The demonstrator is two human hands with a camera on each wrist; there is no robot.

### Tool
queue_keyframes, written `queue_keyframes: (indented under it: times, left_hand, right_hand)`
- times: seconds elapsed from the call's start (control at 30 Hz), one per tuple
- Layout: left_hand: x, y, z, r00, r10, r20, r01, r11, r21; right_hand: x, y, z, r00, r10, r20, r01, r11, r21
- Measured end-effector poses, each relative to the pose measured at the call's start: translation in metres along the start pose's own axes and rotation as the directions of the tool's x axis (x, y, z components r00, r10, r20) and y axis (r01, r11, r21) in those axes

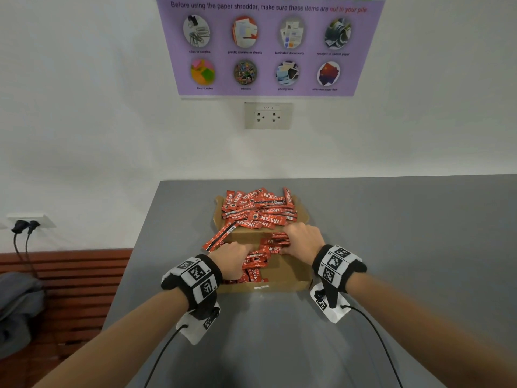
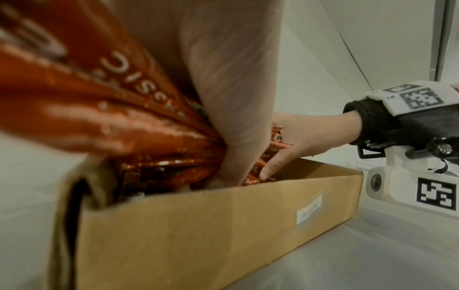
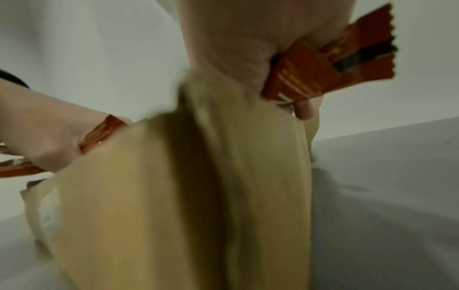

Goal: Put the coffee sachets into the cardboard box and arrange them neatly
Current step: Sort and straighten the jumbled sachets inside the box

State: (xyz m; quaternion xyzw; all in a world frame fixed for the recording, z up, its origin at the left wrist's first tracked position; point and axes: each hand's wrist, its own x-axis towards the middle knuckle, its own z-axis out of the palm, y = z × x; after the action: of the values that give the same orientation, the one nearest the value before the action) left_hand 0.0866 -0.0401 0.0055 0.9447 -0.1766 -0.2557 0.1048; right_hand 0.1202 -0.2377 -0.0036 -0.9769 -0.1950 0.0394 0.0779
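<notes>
My left hand (image 1: 233, 259) reaches into the near-left part of the cardboard box (image 1: 282, 278), fingers curled round a fanned bunch of red Nescafé coffee sachets (image 2: 129, 125). Just right of it, over the middle of the box, my right hand (image 1: 303, 239) grips another bunch of sachets (image 3: 330, 64), their ends sticking out past my fingers. Beyond both hands, a loose heap of sachets (image 1: 258, 211) covers the far half of the box, 1 hanging over its left wall. The box sits on the grey table (image 1: 405, 247).
</notes>
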Motion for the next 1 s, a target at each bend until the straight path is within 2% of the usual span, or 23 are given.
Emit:
queue_keyframes:
  times: [0.2,0.5,0.63,0.8,1.0]
  left_hand:
    - [0.0025,-0.0014,0.0015,1.0,0.004,0.002,-0.004,1.0,-0.011]
    - [0.0012,-0.0018,0.0014,1.0,0.015,-0.007,-0.015,1.0,-0.011]
    - [0.0021,-0.0017,0.0018,1.0,0.007,-0.001,-0.007,1.0,0.006]
    - [0.0031,-0.0022,0.003,1.0,-0.006,-0.002,0.006,1.0,0.022]
    - [0.0036,-0.003,0.0033,1.0,-0.003,-0.004,0.003,1.0,0.021]
  right_hand:
    - [0.0026,-0.0028,-0.0009,0.995,0.011,0.104,0.008,0.983,-0.186]
    - [0.0014,-0.0055,-0.0077,0.984,-0.002,0.18,0.03,0.987,-0.155]
    - [-0.0018,-0.005,-0.0062,0.985,-0.02,0.172,0.052,0.981,-0.187]
    - [-0.001,-0.0042,-0.0067,0.985,-0.026,0.173,0.05,0.99,-0.135]
    - [0.0019,0.0027,0.0015,1.0,-0.022,0.006,0.023,0.999,-0.042]
